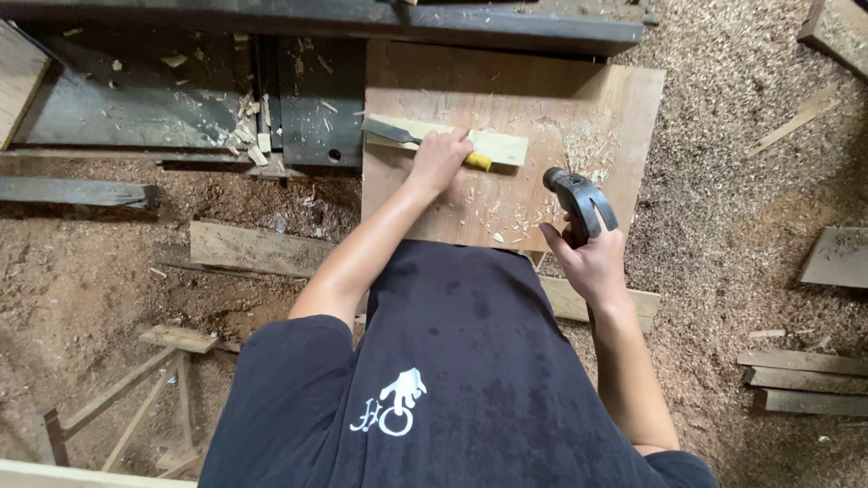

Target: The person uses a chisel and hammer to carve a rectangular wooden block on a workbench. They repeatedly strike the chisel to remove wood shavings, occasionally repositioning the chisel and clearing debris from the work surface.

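Chisel with a yellow handle lies against a pale wood strip near the far edge of the plywood board, the left hand closed round it. The right hand grips a hammer, raised. Shavings scattered about suggest some cutting is done; the strip looks largely whole.

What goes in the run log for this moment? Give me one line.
left hand: grips yellow-handled chisel on pale wood strip | right hand: holds hammer raised | plywood board: shavings scattered
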